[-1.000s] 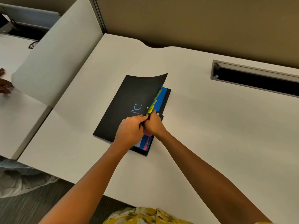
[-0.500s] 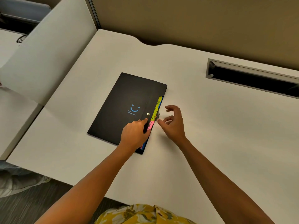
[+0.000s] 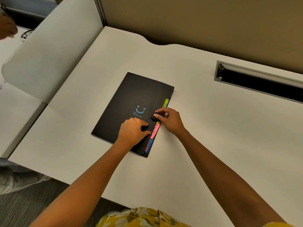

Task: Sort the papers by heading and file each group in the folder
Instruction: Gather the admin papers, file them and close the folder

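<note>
lying closed in the middle of the white desk top [image 3: 205, 128], the flat black folder with a small blue smiling face printed on its cover [image 3: 131, 102] sits at a slant, its opening edge toward the right. along that edge coloured index tabs stick out from under the cover: a yellow tab [image 3: 165, 103] toward the far end, a pink tab [image 3: 155, 131] nearer the person, and a blue strip [image 3: 150, 144] below it. the left hand [image 3: 133, 131] rests palm down on the near right part of the cover, fingers loosely bent and pressing on it, holding nothing. the right hand [image 3: 170, 118] reaches in from the folder's right edge; its thumb and forefinger are pinched on the small black clasp flap [image 3: 154, 118] that laps from that edge onto the cover, while the other fingers curl behind. whether the flap is fastened cannot be told. a long dark cable slot with a grey metal rim [image 3: 255, 82] is set into the desk well to the right. a pale curved divider panel [image 3: 49, 54] stands to the left, and a yellow flowered garment [image 3: 139, 217] shows at the bottom edge.
</note>
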{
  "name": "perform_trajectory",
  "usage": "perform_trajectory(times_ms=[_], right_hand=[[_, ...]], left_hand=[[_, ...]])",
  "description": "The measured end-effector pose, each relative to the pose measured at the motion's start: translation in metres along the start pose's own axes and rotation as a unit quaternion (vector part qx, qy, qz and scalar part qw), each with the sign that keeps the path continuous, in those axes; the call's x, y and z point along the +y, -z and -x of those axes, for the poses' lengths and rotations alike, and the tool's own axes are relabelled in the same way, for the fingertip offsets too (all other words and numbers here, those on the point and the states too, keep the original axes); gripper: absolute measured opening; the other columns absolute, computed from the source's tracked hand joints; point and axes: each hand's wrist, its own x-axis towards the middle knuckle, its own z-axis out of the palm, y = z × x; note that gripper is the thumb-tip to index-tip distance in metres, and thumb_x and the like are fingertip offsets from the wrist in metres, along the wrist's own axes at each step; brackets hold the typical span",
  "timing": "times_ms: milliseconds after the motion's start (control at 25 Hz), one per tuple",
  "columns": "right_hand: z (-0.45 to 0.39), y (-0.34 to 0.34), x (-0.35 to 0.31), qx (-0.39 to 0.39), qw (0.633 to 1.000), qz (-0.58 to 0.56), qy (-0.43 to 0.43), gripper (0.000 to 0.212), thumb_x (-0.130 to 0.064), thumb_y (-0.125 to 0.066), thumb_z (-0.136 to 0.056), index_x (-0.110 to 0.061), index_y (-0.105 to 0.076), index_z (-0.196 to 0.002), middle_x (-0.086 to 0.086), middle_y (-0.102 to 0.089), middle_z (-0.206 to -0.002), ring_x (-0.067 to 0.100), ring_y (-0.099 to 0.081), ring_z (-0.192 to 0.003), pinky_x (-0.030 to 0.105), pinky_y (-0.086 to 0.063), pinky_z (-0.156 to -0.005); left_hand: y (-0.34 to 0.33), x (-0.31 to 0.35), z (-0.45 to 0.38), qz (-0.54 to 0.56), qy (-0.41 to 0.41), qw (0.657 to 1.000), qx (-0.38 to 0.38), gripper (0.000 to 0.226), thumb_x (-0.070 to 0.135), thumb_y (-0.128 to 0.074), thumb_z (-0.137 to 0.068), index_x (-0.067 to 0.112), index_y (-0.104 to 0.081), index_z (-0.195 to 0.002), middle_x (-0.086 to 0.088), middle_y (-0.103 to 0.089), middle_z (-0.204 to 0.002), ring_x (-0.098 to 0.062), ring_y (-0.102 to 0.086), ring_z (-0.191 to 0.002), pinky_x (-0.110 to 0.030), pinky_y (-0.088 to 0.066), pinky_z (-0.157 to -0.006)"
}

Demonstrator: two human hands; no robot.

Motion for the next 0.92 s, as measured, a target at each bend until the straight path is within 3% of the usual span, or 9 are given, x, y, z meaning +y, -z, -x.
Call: perform_trajectory(times_ms=[200, 560, 920], right_hand=[[-0.009, -0.004, -0.001, 0.017, 0.999, 0.003, -0.046, 0.023, -0.026, -0.075, -0.083, -0.014, -0.073, -0.102, -0.004, -0.065, -0.086, 0.008, -0.059, -0.076, 0.011, -0.045, -0.065], [-0.024, -0.006, -0.007, 0.005, 0.991, 0.006, -0.135, 0.018, -0.029, -0.080, -0.078, -0.015, -0.074, -0.089, 0.005, -0.073, -0.094, 0.017, -0.068, -0.086, 0.036, -0.059, -0.083], [-0.025, -0.007, -0.010, 0.025, 0.987, 0.046, -0.152, 0.022, -0.037, -0.081, -0.075, -0.020, -0.067, -0.080, 0.005, -0.071, -0.087, 0.019, -0.069, -0.082, 0.038, -0.059, -0.081]], left_hand=[[0.000, -0.002, -0.002, 0.013, 0.000, 1.000, 0.001, 0.054, 0.059, -0.060, -0.083, 0.034, -0.057, -0.131, 0.004, -0.066, -0.124, -0.015, -0.063, -0.104, -0.030, -0.053, -0.083], [-0.003, -0.002, -0.003, 0.013, 0.008, 1.000, 0.004, 0.053, 0.059, -0.060, -0.084, 0.035, -0.057, -0.131, 0.003, -0.064, -0.126, -0.015, -0.062, -0.106, -0.030, -0.052, -0.083], [0.000, -0.002, -0.003, 0.024, 0.016, 1.000, -0.003, 0.052, 0.058, -0.061, -0.083, 0.035, -0.058, -0.130, 0.006, -0.066, -0.123, -0.014, -0.064, -0.102, -0.029, -0.055, -0.082]])
